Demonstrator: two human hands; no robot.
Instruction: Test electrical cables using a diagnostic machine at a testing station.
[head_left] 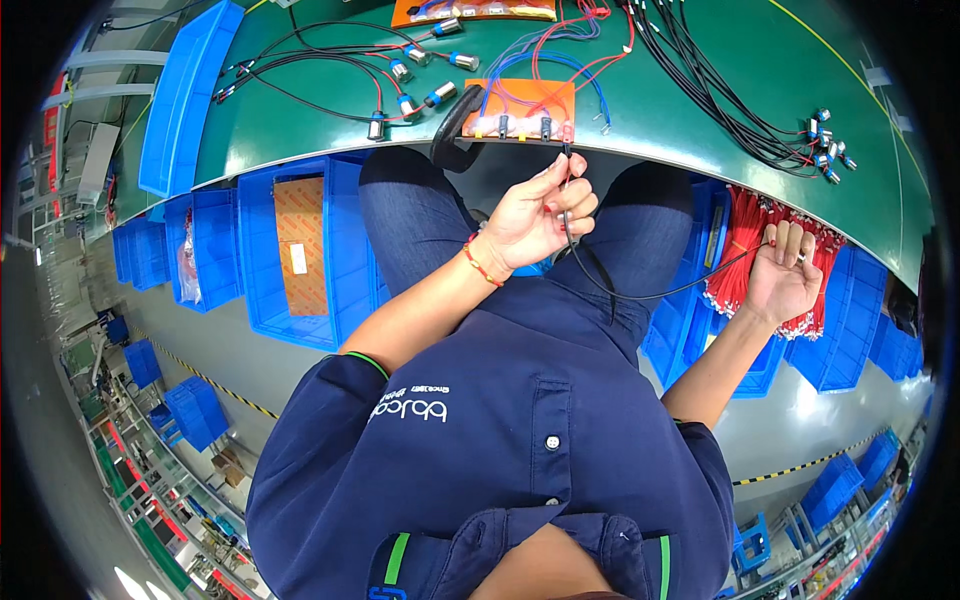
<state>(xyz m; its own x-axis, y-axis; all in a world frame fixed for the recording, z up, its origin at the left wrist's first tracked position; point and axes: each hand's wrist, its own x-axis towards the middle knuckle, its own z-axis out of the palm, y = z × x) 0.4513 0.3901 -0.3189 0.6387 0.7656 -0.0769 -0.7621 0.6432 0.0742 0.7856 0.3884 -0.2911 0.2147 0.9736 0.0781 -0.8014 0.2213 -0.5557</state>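
Observation:
My left hand [545,215] is closed around a thin black cable [650,298] close to one end. That end points up at the front edge of an orange block [545,95], near a small red connector [568,132]; whether the two touch, I cannot tell. Red, blue and purple wires lie over the block, and several small dark connectors sit along its front. From my left hand the cable sags across my lap to my right hand [785,275]. There the curled fingers grip it, in front of a bundle of red wires [735,245].
On the green table [660,125], black cables with metal connectors [440,94] lie left, and a black cable bundle [740,110] lies right. A black band [447,145] overhangs the table edge. Blue bins [340,250] stand below; a blue tray [185,100] is at left.

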